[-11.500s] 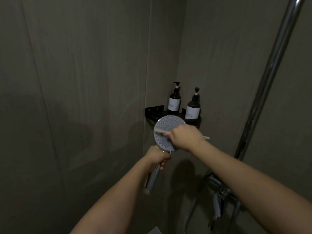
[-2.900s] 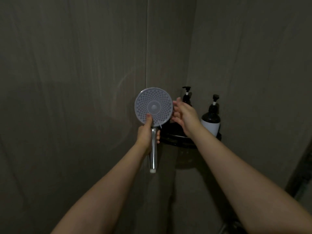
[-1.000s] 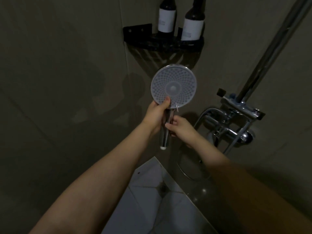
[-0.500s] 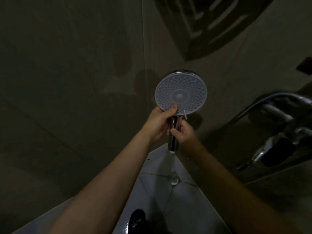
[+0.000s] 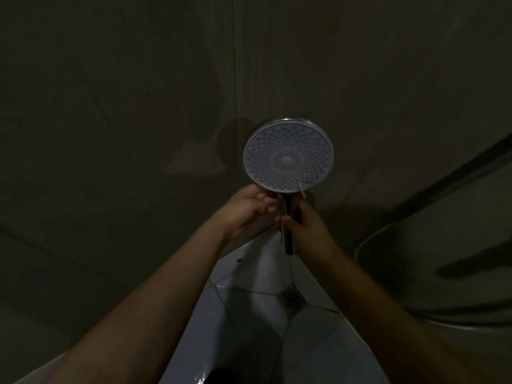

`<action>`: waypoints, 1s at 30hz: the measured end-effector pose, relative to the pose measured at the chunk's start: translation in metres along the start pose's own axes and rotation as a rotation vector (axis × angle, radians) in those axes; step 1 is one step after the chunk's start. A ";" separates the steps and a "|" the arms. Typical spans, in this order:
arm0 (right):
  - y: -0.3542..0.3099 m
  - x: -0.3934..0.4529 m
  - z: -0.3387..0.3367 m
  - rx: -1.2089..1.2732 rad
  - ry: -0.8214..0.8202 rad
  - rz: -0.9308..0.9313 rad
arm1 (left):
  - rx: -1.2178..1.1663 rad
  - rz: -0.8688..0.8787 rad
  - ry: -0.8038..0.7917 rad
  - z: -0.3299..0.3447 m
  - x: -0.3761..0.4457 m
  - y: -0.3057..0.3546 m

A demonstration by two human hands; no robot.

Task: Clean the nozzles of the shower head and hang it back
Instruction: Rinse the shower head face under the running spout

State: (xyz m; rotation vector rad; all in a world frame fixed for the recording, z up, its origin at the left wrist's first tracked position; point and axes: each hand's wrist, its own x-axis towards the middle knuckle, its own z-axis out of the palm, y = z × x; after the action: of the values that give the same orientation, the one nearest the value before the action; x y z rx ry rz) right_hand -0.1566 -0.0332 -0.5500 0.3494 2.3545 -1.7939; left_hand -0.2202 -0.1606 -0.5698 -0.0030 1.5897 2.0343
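**Two hands meet at the handle as the grip passes across**

Two hands share one chrome handle (image 5: 288,231) here. The right hand (image 5: 303,228) is closed around the handle's middle, and a thin white pick or brush (image 5: 302,190) juts up beside its thumb across the lower edge of the face; in this dim light I cannot tell which it is. The left hand (image 5: 250,206), half a second ago pinching the neck with its thumb on the rim, has slackened: its fingers are loosely curled and it appears to be just off the neck, gripping nothing.

The shower head (image 5: 288,157) stands upright above both hands, its pale nozzle face turned toward the camera, in front of the dark wall (image 5: 138,106). Below, the white tiled floor (image 5: 249,306) and its drain (image 5: 292,299) show between the forearms.

The view has tipped down since a second ago; the shelf with bottles and the tap fittings have left the frame. The weight now seems to rest with the right hand, which suggests cleaning is ending and hanging back comes next.
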 end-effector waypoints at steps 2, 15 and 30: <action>0.027 0.017 0.003 0.006 0.003 -0.028 | 0.010 -0.021 0.040 -0.018 0.021 -0.039; 0.174 0.111 0.013 -0.004 0.011 -0.093 | 0.402 -0.132 0.297 -0.107 0.173 -0.279; 0.256 0.163 0.002 -0.206 -0.007 -0.225 | 1.066 -0.489 0.370 -0.142 0.255 -0.412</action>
State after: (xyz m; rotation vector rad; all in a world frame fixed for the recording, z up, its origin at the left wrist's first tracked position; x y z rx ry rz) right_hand -0.2414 0.0437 -0.8308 0.0523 2.6335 -1.6115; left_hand -0.3100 -0.1211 -1.0654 -0.3455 2.4184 0.6893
